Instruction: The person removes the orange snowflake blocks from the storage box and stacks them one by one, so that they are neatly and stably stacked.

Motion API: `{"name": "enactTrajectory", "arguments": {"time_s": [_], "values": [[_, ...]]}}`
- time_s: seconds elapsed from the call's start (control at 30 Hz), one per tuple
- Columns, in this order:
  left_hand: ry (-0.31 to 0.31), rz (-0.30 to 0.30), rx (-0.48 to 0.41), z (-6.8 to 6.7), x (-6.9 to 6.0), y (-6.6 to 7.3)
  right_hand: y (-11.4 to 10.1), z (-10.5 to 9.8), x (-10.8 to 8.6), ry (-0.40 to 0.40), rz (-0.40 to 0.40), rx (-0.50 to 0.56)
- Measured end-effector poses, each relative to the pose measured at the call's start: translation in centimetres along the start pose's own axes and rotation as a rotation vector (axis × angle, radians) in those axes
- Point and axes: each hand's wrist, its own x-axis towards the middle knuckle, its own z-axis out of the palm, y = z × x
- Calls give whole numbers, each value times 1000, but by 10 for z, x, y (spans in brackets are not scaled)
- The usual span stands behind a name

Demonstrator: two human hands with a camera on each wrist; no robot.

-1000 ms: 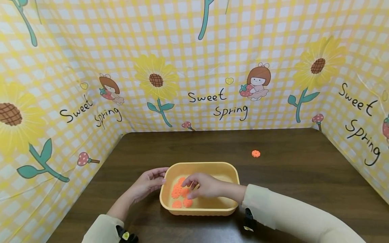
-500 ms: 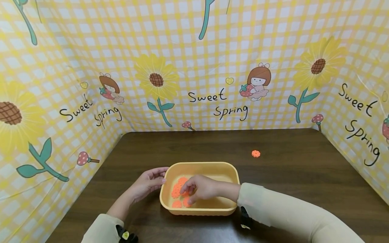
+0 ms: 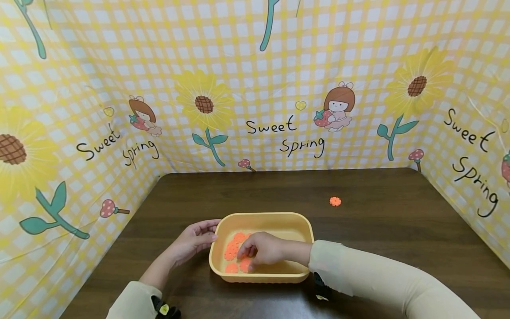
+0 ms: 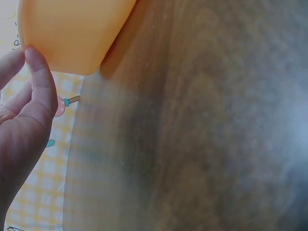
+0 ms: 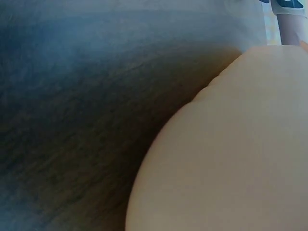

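Note:
A yellow plastic box (image 3: 279, 278) stands on the table, with several flat orange flower-shaped pieces (image 3: 230, 251) in its left part. My left hand (image 3: 191, 243) grips the box's left end; in the left wrist view, the thumb of this hand (image 4: 30, 110) lies against the wall of the box (image 4: 72, 36). Inside the box, my right hand (image 3: 266, 249) reaches down over the orange pieces, fingers loosely bent and thumb apart from them, near a lower piece (image 3: 245, 265). The right wrist view shows the box's outer wall (image 5: 226, 154), not the fingers.
One more orange piece (image 3: 335, 201) lies on the dark wooden table (image 3: 382, 221), beyond the box to the right. A yellow checked cloth (image 3: 279, 88) with printed flowers hangs behind the table and along both sides.
Over the last second my right hand has shifted slightly and lowered among the orange pieces, with its sleeve a little further left. My left hand and the box have stayed in place.

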Motion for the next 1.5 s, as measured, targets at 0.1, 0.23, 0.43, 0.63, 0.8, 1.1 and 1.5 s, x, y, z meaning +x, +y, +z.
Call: {"name": "enactTrajectory", "arguments": {"time_s": [0.1,0.23,0.43,0.63,0.8,1.1,1.5], "values": [[1,-1,1,0,0,0,1,-1,0,-3,-12,-24],[9,-6,-2,0,0,0,0,-1,-1,-10,-12,-49],[-4,3,-3,1,-2,2,0,0,-1,-15,-20,-93],[-2,9,-4,2,-3,3,0,1,-1,-6,-44,-147],[2,10,-13,3,-3,3,-1,1,-3,-8,-58,-166],[3,9,-20,3,-3,3,-2,1,-2,-10,-64,-232],[-21,28,-11,1,-2,1,-3,4,0,-8,-9,-272]]}}
